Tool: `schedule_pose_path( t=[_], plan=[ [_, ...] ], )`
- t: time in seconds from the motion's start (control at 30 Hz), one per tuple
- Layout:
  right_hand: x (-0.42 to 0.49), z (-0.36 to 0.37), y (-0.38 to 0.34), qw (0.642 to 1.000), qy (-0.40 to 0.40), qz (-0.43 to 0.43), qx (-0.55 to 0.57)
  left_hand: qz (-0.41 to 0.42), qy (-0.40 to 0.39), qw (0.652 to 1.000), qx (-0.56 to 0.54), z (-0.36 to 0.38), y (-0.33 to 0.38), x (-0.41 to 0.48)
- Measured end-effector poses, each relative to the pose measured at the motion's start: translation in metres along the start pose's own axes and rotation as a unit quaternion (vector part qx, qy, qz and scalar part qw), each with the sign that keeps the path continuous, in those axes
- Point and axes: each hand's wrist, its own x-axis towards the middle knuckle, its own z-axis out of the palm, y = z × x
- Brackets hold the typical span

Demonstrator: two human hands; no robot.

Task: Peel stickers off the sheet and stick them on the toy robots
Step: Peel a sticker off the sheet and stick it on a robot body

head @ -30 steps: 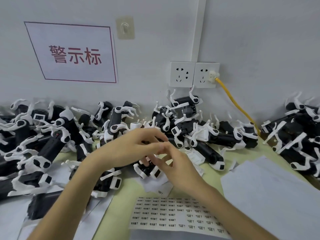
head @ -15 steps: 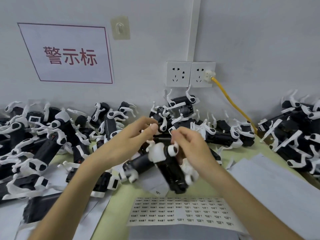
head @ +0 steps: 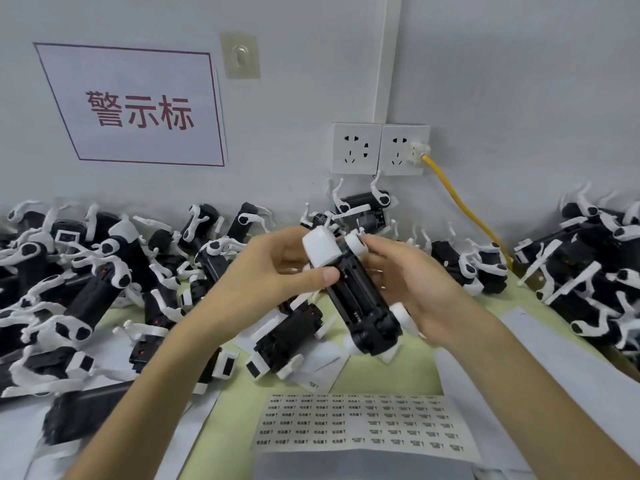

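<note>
While both hands hold one toy robot (head: pixel 360 299) up just beyond the sticker sheet (head: pixel 363 424), we're at the sticking step, by my read, or the check right before it. Left hand (head: pixel 273 275): grip clamped on the toy's upper body, left thumb (head: pixel 325 274) pressed flat on the black side, just under the white head block. Right hand (head: pixel 419 285): grip wrapped round the other side, fingers curled behind the body. Toy's tilted, head end away from the sheet, leg end toward it, lifted clear of the worktop (head: pixel 239 403).

Next move, prob: if a sticker's under that thumb, rub it down flat, set the toy aside & go back to the sheet. If not, one hand has to let go, lift a label edge w/ a nail & peel w/o curling it. That calls for a steady hold from the other hand and a clean flat patch on the body.

Hard to make out: no sticker visible on the toy or any fingertip; it's either too small or covered. Right fingertips are hidden behind the toy. Print on the sheet is unreadable; there's a blank gap approx mid-sheet. Heaps of other robots (head: pixel 69 289) sit left of, beyond & right of the sheet, and I can't tell which carry labels. Plain paper (head: pixel 363 465) meets the sheet's near edge; over or under, can't tell. Both forearms are cut off at the frame bottom.
</note>
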Motion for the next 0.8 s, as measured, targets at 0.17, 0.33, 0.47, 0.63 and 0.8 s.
schedule_pose_path(
  t=[0.17, 0.33, 0.47, 0.63, 0.8],
  plan=[
    [-0.007, 0.008, -0.005, 0.985, 0.021, -0.070, -0.156, -0.026, 0.056, 0.998, -0.021, 0.003, -0.004, 0.001],
    [-0.009, 0.009, -0.005, 0.973, 0.011, -0.156, -0.169, -0.048, 0.161, 0.985, -0.035, 0.004, -0.008, 0.004],
    [-0.007, 0.008, 0.002, 0.953, -0.007, -0.213, -0.215, -0.045, 0.205, 0.976, -0.060, 0.007, -0.007, 0.004],
    [-0.003, 0.010, 0.006, 0.953, -0.036, -0.221, -0.205, -0.067, 0.173, 0.983, -0.013, 0.006, -0.009, 0.003],
    [-0.003, 0.010, 0.006, 0.954, -0.074, -0.224, -0.183, -0.076, 0.108, 0.991, -0.037, 0.004, -0.004, 0.003]
  ],
)
